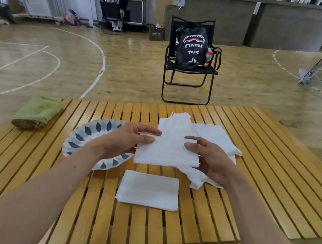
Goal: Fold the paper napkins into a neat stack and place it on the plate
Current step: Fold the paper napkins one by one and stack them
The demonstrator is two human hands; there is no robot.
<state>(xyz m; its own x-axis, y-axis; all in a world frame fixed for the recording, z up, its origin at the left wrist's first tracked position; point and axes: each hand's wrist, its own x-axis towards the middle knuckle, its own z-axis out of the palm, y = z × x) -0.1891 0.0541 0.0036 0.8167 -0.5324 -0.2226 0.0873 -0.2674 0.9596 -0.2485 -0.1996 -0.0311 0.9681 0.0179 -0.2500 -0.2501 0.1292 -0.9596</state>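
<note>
A folded white napkin [166, 152] is held in the air above the slatted wooden table [267, 162]. My left hand [126, 140] pinches its left edge between thumb and fingers. My right hand [211, 163] holds its right edge, fingers partly curled. A loose pile of unfolded white napkins [207, 136] lies behind and to the right. A neat stack of folded napkins [149, 190] rests on the table in front of me. A paper plate [89, 130] with a blue and grey pattern sits to the left, partly hidden by my left hand.
A rolled green cloth [37, 113] lies at the table's far left corner. Beyond the table stands a black folding chair [188, 70] with a black backpack on it. A person sits far back on the wooden gym floor.
</note>
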